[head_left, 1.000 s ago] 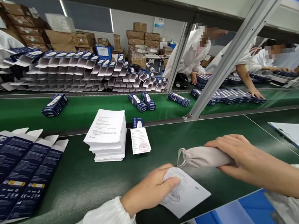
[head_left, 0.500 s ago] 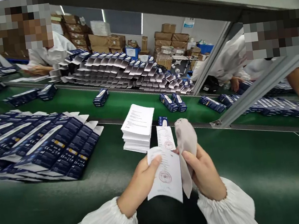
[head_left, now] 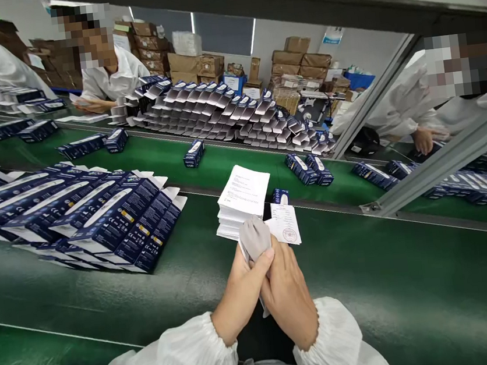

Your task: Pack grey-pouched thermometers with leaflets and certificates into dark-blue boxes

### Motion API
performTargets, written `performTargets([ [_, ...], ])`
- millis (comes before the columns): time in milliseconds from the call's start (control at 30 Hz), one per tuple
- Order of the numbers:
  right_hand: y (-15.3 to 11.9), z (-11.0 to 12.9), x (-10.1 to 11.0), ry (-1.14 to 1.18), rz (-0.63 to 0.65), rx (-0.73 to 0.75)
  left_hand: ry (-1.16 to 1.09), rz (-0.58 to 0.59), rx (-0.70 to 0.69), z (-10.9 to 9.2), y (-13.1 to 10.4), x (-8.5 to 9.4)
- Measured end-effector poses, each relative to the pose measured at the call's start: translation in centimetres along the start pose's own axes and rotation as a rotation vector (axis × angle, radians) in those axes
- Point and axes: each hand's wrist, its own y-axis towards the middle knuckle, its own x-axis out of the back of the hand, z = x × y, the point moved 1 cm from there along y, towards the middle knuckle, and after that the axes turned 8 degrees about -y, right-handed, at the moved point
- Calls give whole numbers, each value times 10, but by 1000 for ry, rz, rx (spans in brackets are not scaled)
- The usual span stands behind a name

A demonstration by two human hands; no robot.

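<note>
A grey cloth pouch (head_left: 255,238) is held upright between both hands in front of my body. My left hand (head_left: 240,288) is closed round its left side, thumb across the front. My right hand (head_left: 287,289) wraps its right side, the fingers pressed together against the left thumb. A sliver of white shows at the pouch's left edge; the folded sheet is otherwise hidden. Just beyond the hands stands a stack of white printed leaflets (head_left: 244,191). Right of it lie printed slips with a red round stamp (head_left: 286,224), and a small blue box (head_left: 281,196) is behind them.
Many blue and white boxes (head_left: 110,215) are piled at the left. Past the metal rail, a green belt (head_left: 153,157) carries scattered boxes (head_left: 194,153). A slanted metal post (head_left: 428,179) stands at the right. People in white work opposite.
The pouch has moved left against my left hand, and the stamped sheet is now mostly hidden behind it. Both hands have come together. The view has turned slightly left.
</note>
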Motion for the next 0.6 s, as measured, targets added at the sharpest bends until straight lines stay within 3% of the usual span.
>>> performTargets([
  [100,-4,-7,10,-56,13,59,47,-2,-1,-3,-1,4],
  [200,-8,-13,16,-11,65,3,67,13,4,-7,-2,7],
  [367,-13,-3,9,147,205,-67,370,-10,-117,-17,-6,18],
  [500,-6,13,9,297,347,-49,416,171,-90,-24,-16,30],
  [600,6,18,11,371,431,-74,536,210,-115,-37,-20,35],
])
